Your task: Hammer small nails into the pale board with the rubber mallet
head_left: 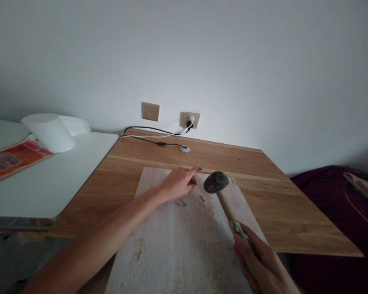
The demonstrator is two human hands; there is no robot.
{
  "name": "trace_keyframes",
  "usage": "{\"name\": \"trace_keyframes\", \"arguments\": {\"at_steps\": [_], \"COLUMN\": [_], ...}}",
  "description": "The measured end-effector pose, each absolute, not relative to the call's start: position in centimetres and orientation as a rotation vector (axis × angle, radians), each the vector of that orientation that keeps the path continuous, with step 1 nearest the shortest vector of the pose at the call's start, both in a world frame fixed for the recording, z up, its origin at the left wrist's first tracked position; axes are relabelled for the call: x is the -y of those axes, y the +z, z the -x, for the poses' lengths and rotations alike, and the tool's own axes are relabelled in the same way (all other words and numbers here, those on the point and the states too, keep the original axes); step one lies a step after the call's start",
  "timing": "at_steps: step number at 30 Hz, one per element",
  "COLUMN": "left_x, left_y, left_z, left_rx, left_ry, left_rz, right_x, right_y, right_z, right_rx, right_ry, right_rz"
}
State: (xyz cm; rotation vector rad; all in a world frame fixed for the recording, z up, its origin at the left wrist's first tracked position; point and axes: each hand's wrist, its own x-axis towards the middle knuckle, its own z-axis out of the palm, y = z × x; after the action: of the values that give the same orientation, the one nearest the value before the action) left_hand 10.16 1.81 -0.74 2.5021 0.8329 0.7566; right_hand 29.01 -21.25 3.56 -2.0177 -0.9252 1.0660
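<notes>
My right hand (253,255) is wrapped round the handle of a rubber mallet (225,204). Its black head is raised above the right part of a whitewashed wooden board (171,245). Near the board's far edge, my left hand (181,183) has thumb and fingers pinched low over the surface. Something tiny and dark shows at those fingertips, too small to name. Just below the left hand lie a few small thin metal pieces (180,203) that look like nails. Another small pale piece (202,198) is on the board between the left hand and the mallet.
The board rests on a wooden desk (279,212) against a white wall. Black and white cables run to a wall socket (190,119). At left, a white table (88,163) carries a white paper roll (50,132) and a red-orange packet (18,159). Dark purple fabric (331,196) lies at right.
</notes>
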Motion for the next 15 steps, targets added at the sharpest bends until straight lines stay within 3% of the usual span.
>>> {"name": "trace_keyframes", "arguments": {"at_steps": [10,15], "left_x": [-1.8,-1.8], "left_y": [-0.5,-0.7], "left_z": [-10.2,-10.2], "left_rx": [-0.850,-0.848], "left_ry": [0.764,0.752], "left_rz": [-2.446,-2.435], "right_x": [20.1,20.7], "right_y": [3.4,3.2], "right_z": [-27.7,-28.2], "right_rx": [1.136,0.987], "right_ry": [1.072,1.074], "right_rz": [1.865,1.930]}}
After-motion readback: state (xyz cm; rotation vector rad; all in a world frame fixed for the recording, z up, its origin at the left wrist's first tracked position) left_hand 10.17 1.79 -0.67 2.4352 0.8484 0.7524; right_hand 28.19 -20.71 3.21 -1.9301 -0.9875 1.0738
